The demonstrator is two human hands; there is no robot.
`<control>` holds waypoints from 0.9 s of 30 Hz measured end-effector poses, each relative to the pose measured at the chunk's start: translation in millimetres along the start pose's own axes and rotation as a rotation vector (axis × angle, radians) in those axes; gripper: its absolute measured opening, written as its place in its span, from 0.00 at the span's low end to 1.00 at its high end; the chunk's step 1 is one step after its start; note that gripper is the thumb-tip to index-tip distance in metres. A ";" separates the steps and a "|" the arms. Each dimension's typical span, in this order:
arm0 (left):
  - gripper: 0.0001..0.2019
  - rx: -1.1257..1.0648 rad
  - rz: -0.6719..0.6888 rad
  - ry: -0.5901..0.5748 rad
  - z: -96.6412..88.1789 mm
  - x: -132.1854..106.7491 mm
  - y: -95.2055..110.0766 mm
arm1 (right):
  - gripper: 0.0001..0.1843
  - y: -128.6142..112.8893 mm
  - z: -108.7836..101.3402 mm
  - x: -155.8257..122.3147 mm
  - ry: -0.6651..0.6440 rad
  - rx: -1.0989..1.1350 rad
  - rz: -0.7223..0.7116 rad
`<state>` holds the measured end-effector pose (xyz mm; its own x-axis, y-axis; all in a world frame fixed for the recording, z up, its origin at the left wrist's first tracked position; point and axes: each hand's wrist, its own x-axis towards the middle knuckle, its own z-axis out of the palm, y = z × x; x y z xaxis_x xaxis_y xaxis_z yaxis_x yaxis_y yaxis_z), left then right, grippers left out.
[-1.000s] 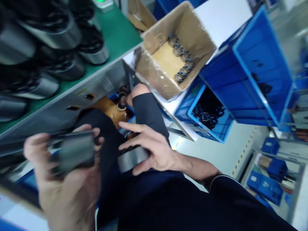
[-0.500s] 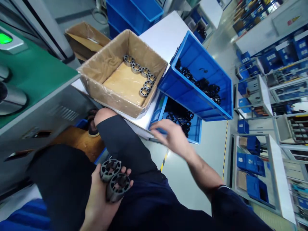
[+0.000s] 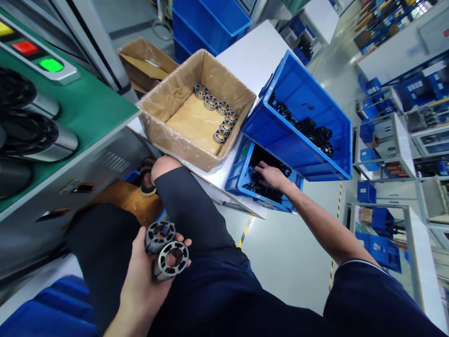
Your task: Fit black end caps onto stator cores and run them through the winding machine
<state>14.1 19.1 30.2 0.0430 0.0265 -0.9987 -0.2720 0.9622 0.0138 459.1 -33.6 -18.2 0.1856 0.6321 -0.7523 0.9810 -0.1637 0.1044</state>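
2 slotted metal rings [image 3: 163, 270] grasped in left hand [image 3: 143, 283] | right hand [image 3: 271, 177] inside lower blue bin [image 3: 235, 172], at black parts [image 3: 272, 193] | right grip: cannot tell

The right hand [image 3: 268, 177] is dipping into the lower blue bin [image 3: 242, 174], its fingers now reaching among black parts [image 3: 277, 194] (half a second ago, hovering at the bin's near edge; a second ago, spreading over a metal piece). The left hand [image 3: 145, 281], blurred at far left a second ago, is now showing two metal rings [image 3: 163, 274] together, slotted ends facing the camera. Red [image 3: 25, 47] and yellow lights [image 3: 4, 29] are newly appearing at upper left.
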 end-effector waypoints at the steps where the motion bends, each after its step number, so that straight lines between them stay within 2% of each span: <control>1: 0.24 0.005 0.013 -0.030 -0.8 -1.1 -1.1 | 0.27 1.7 -1.3 -3.6 0.020 0.002 0.008; 3: 0.24 0.000 0.032 -0.080 -2.5 -3.2 -2.9 | 0.26 4.9 -2.6 -12.9 0.069 0.018 0.030; 6: 0.23 -0.013 0.022 -0.094 -5.3 -4.2 -3.3 | 0.27 8.3 1.5 -27.4 0.155 0.074 0.086; 9: 0.23 0.017 0.019 -0.114 -11.1 -1.4 -3.7 | 0.26 10.4 9.1 -38.6 0.287 0.161 0.143; 11: 0.23 0.047 0.030 -0.181 -17.4 1.5 -6.2 | 0.25 10.2 10.7 -45.8 0.394 0.225 0.154; 13: 0.22 0.072 0.085 -0.267 -24.2 3.3 -10.7 | 0.26 4.6 6.4 -55.6 0.490 0.277 0.142; 15: 0.20 0.063 0.214 -0.333 -29.1 2.0 -15.8 | 0.24 -12.3 -3.8 -69.1 0.614 0.342 0.067; 18: 0.28 0.032 0.393 -0.434 -30.3 -6.4 -20.4 | 0.18 -67.9 -24.4 -91.4 0.813 0.584 -0.249; 19: 0.31 0.034 0.433 -0.480 -29.7 -10.1 -20.9 | 0.18 -93.5 -31.2 -97.6 0.817 0.703 -0.375; 21: 0.33 0.070 0.509 -0.554 -29.7 -16.6 -20.9 | 0.23 -149.7 -43.8 -106.2 0.716 0.959 -0.594; 24: 0.34 0.160 0.703 -0.579 -38.3 -23.4 -21.0 | 0.19 -227.3 -59.3 -109.0 0.620 1.167 -0.843; 27: 0.35 0.218 0.922 -0.541 -56.7 -30.6 -22.7 | 0.15 -275.9 -70.7 -104.9 0.628 1.215 -0.973</control>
<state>-35.5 -18.9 57.8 0.3418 0.8268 -0.4467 -0.2427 0.5368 0.8080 173.0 -1.1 77.9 -0.1355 0.9778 0.1601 0.1816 0.1834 -0.9661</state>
